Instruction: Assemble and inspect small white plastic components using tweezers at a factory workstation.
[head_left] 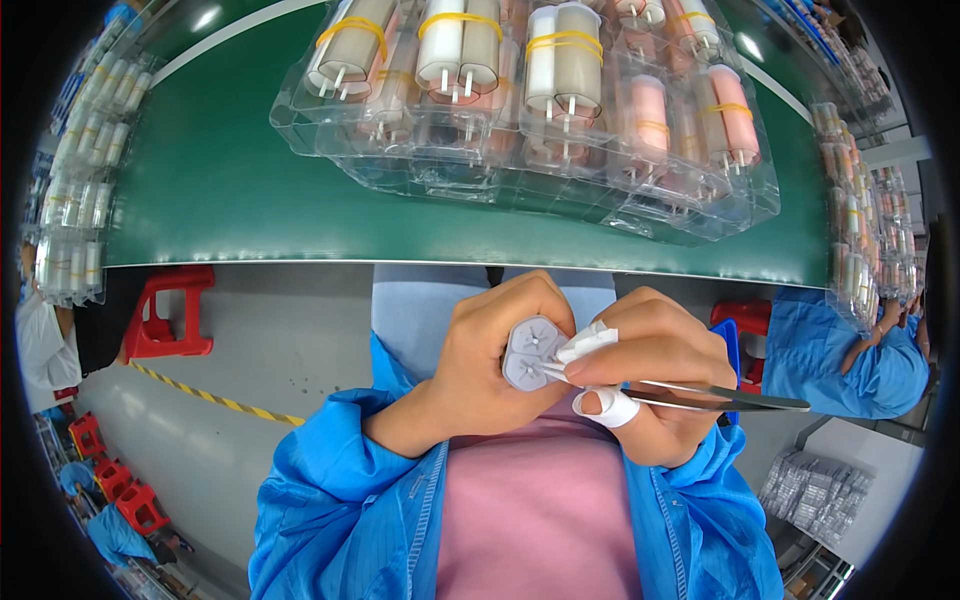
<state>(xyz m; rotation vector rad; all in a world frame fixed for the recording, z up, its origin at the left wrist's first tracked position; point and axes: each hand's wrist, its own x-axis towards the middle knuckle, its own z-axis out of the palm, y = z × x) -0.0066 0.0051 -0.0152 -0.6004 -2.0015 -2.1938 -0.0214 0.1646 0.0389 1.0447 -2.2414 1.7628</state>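
My left hand [497, 335] is closed around a two-lobed grey piece, its double round end [530, 352] facing up with a small hole in each lobe. The rest of that piece is hidden in the fist. My right hand [660, 375] grips a pair of metal tweezers [725, 398]; their pale tips reach the lower lobe of the grey end. White tape wraps my right thumb [607, 407] and a finger [588, 342]. Both hands are close together in front of my chest, near the table's front edge.
On the green table [220, 190] stand stacked clear plastic trays [460, 180] with paired white, grey and pink tubes [565, 60] in yellow bands. More filled trays [75, 230] stand at the left and right. Red stools [175, 310] and people in blue [830, 350] are nearby.
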